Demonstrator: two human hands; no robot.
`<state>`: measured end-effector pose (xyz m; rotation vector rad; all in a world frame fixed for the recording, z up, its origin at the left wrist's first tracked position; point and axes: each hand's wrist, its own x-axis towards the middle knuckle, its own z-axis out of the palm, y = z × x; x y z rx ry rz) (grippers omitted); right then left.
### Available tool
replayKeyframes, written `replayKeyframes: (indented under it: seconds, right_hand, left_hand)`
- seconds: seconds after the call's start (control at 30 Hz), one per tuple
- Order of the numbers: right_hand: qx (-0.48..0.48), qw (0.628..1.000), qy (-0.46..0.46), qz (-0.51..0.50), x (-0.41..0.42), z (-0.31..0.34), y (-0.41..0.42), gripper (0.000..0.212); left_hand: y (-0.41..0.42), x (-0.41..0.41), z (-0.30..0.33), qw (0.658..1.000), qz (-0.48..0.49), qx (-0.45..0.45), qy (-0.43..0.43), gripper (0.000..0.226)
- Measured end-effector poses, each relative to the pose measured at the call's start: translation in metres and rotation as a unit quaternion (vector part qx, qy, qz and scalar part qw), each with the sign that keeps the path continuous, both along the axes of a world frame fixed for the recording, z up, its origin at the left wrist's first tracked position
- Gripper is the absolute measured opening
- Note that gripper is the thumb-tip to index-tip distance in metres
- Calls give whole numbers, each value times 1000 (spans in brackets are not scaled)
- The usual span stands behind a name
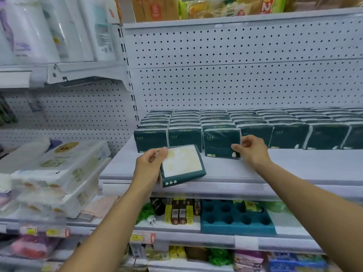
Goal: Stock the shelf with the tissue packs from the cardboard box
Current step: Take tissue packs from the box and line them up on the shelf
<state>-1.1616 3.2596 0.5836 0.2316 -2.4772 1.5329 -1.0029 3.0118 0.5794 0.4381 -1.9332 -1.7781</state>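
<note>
The left hand [150, 163] grips a tilted tissue pack [182, 165] above the shelf [294, 165] front. The right hand [250, 149], fingers curled, pinches the corner of an upright pack [221, 142] in the front row.

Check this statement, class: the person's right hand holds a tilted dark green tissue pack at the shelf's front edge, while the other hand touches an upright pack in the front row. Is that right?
Not quite. The head view shows the left hand holding the tilted tissue pack at the front edge of the shelf; the right hand touches the upright pack in the front row.
</note>
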Motion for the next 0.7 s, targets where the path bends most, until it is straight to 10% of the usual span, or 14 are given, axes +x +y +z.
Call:
replayKeyframes:
  seconds: [0.33, 0.43, 0.53, 0.63, 0.7]
  right_hand:
    - [-14, 1000, -22, -9, -10, -7, -4, 51]
    - [111, 982, 155, -5, 13, -9, 4, 71]
    - [239, 884, 366, 168, 38, -3, 2, 81]
    - [283, 831, 403, 257, 44, 2, -1, 63]
    - [192, 887, 324, 267, 50, 8, 2, 43]
  left_hand:
    - [4, -21, 1, 1000, -9, 28, -6, 25]
    - [11, -26, 5, 998, -21, 59, -15, 25]
    - [23, -33, 14, 995, -53, 84, -32, 25]
    - [34, -37, 25, 984, -111, 114, -76, 29]
    - [38, -35, 31, 977, -140, 134, -91, 38]
